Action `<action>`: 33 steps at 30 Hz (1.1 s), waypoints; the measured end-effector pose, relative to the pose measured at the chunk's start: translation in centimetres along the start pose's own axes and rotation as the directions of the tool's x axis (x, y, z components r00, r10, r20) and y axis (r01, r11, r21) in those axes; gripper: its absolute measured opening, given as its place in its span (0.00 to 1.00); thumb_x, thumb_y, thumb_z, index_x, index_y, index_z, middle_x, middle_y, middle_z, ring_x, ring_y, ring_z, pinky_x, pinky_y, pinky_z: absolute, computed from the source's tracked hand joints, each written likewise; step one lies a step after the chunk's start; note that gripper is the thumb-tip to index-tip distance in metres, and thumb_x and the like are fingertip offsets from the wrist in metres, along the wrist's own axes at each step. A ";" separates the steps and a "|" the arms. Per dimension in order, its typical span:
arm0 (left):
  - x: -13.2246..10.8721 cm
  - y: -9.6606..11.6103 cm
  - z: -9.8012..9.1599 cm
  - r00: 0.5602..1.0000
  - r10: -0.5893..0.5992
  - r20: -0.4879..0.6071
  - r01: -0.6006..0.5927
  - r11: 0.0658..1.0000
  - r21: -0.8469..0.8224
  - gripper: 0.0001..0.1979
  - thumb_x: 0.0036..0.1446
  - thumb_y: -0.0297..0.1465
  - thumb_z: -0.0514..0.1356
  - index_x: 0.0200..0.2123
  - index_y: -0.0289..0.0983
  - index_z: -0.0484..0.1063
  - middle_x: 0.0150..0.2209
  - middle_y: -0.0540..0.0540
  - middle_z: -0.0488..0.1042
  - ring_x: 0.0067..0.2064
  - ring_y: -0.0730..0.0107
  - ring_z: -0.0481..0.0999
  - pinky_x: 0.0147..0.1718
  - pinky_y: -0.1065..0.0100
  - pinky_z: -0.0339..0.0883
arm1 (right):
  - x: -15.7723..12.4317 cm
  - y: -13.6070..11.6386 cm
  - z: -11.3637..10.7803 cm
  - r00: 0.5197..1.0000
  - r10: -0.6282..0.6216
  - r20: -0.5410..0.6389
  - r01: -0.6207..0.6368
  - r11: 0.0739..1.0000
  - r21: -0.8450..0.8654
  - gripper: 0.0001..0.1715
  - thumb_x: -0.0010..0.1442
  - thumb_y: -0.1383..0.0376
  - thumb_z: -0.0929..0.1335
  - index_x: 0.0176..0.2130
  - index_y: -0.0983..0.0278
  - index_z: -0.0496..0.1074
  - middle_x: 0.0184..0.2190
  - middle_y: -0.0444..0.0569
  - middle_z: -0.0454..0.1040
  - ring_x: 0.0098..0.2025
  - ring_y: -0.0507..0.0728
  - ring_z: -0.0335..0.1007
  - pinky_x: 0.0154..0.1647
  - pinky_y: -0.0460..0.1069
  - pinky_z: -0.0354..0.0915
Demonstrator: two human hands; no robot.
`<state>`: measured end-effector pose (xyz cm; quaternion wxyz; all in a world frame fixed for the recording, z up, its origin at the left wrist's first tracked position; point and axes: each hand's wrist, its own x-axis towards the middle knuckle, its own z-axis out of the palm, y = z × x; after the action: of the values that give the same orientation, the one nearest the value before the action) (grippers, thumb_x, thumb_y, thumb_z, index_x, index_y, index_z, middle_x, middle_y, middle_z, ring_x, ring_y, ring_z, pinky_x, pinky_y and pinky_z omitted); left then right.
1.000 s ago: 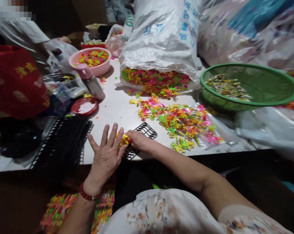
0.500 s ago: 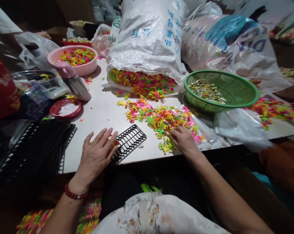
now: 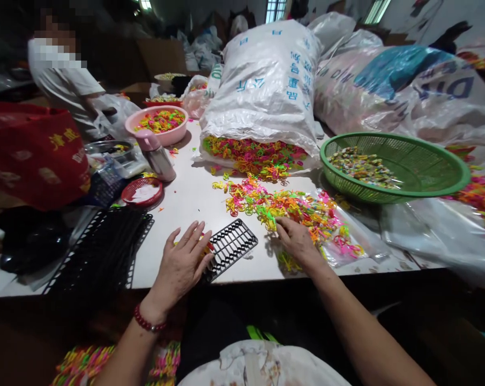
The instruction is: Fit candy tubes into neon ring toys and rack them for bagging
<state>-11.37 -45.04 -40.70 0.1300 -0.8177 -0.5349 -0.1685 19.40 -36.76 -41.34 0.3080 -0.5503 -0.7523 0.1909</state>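
My left hand (image 3: 183,262) lies with its fingers stretched out over the left end of a black abacus-like frame (image 3: 236,244). Bits of red and yellow show beneath those fingers, mostly hidden by the palm. At the near edge of a heap of small coloured plastic pieces (image 3: 306,212), my right hand (image 3: 298,241) is closed, thumb and fingertips together on a yellow-green plastic piece (image 3: 269,221). The shape of that piece is hard to make out. A few more yellow pieces (image 3: 288,262) lie under the right wrist.
A white sack (image 3: 262,91) spills pieces behind the heap. On the right stands a green basket (image 3: 427,187); plastic bags (image 3: 439,225) lie before it. Leftward are a pink basin (image 3: 178,134), a flask (image 3: 159,161), a red basket (image 3: 146,202) and stacked black frames (image 3: 101,252). A person (image 3: 65,75) stands behind.
The view has tilted up and shifted left, bringing a person and a red bag into sight. My right hand has moved slightly toward the black frame, a yellow-green piece at its fingertips. My left hand stays there.
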 end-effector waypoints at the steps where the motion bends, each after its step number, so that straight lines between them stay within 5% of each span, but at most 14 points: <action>1: 0.0 0.0 0.0 1.000 -0.002 0.000 0.002 1.000 -0.002 0.22 0.65 0.35 0.54 0.60 0.39 0.64 0.65 0.39 0.62 0.66 0.54 0.60 0.62 0.49 0.50 | 0.3 -0.5 0.4 1.000 0.001 0.013 -0.002 0.998 0.061 0.13 0.64 0.64 0.60 0.40 0.63 0.72 0.31 0.47 0.74 0.32 0.55 0.69 0.37 0.48 0.61; 6: 0.1 0.1 -0.5 0.999 -0.019 0.044 0.020 0.999 -0.030 0.22 0.66 0.36 0.53 0.60 0.35 0.63 0.65 0.38 0.62 0.67 0.57 0.59 0.63 0.50 0.49 | 1.4 -3.2 4.4 0.986 -0.009 0.166 -0.044 0.950 0.310 0.11 0.60 0.59 0.65 0.34 0.63 0.71 0.25 0.43 0.69 0.27 0.53 0.63 0.29 0.46 0.59; 9: 0.0 0.0 -0.9 0.996 -0.032 0.084 0.037 0.998 -0.056 0.23 0.65 0.36 0.53 0.60 0.34 0.62 0.66 0.38 0.60 0.68 0.58 0.56 0.65 0.51 0.47 | 1.8 -5.0 7.7 0.972 -0.051 0.228 -0.060 0.890 0.453 0.11 0.57 0.57 0.68 0.34 0.63 0.72 0.29 0.44 0.71 0.32 0.54 0.66 0.33 0.46 0.61; 15: 0.1 -0.1 -1.4 0.991 -0.027 0.133 0.041 0.994 -0.100 0.25 0.65 0.36 0.53 0.63 0.35 0.59 0.67 0.39 0.57 0.69 0.61 0.53 0.67 0.53 0.45 | 2.5 -7.5 12.6 0.940 -0.139 0.311 -0.033 0.871 0.490 0.11 0.59 0.59 0.66 0.38 0.64 0.74 0.31 0.46 0.75 0.33 0.54 0.67 0.36 0.47 0.63; 23: -0.1 -0.2 -1.2 0.992 -0.038 0.123 0.051 0.993 -0.108 0.27 0.64 0.35 0.53 0.64 0.34 0.57 0.68 0.39 0.55 0.70 0.60 0.51 0.67 0.53 0.46 | 3.2 -6.9 12.6 0.877 -0.342 0.338 0.208 0.903 0.375 0.07 0.60 0.68 0.63 0.35 0.64 0.71 0.30 0.46 0.75 0.32 0.53 0.68 0.35 0.45 0.60; 27: 0.0 -0.2 -1.1 0.992 -0.024 0.125 0.038 0.994 -0.105 0.31 0.63 0.35 0.54 0.67 0.33 0.52 0.68 0.37 0.54 0.70 0.59 0.52 0.66 0.53 0.46 | 3.3 -6.9 12.4 0.819 -0.358 0.449 0.276 0.931 0.241 0.15 0.55 0.75 0.64 0.41 0.64 0.72 0.35 0.49 0.77 0.36 0.55 0.70 0.38 0.46 0.62; 30: 0.3 -0.2 -1.1 0.992 -0.002 0.127 0.010 0.998 -0.067 0.31 0.64 0.37 0.54 0.68 0.38 0.51 0.68 0.37 0.54 0.68 0.56 0.57 0.66 0.48 0.40 | 3.6 -7.5 12.5 0.775 -0.390 0.498 0.349 0.920 0.176 0.22 0.52 0.77 0.65 0.47 0.64 0.71 0.41 0.52 0.77 0.41 0.57 0.72 0.42 0.47 0.62; 33: 0.7 -0.1 -0.7 0.994 0.015 0.112 -0.012 0.999 -0.029 0.28 0.64 0.38 0.55 0.66 0.43 0.55 0.68 0.40 0.56 0.67 0.52 0.58 0.66 0.41 0.31 | 3.9 -8.0 12.5 0.773 -0.344 0.533 0.333 0.935 0.120 0.19 0.54 0.75 0.66 0.46 0.65 0.72 0.41 0.52 0.77 0.42 0.58 0.72 0.42 0.48 0.63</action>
<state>-11.34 -44.68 -39.73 0.0893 -0.8312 -0.5332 -0.1293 4.52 -35.01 -44.59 0.1152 -0.3256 -0.8930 0.2884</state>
